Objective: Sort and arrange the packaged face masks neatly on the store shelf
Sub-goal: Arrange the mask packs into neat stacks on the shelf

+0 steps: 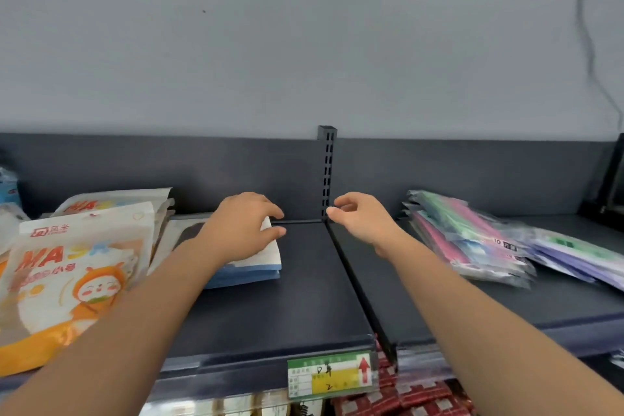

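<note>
Beneath the left hand (241, 226), which grips its far corner, a flat white-and-blue mask packet (263, 258) lies largely hidden, perhaps stacked; the right hand (361, 219) hangs slack, empty.

The left hand (243, 226) covered much of a white pack (266, 258) at centre left, and the forearm (158, 287) hid a corner of the orange pack (67, 273), itself cut by the left edge. Coloured packs (472, 240) at right were blurred and ran off the frame. Print on the price tag (331, 376) at bottom was too small to read.
</note>
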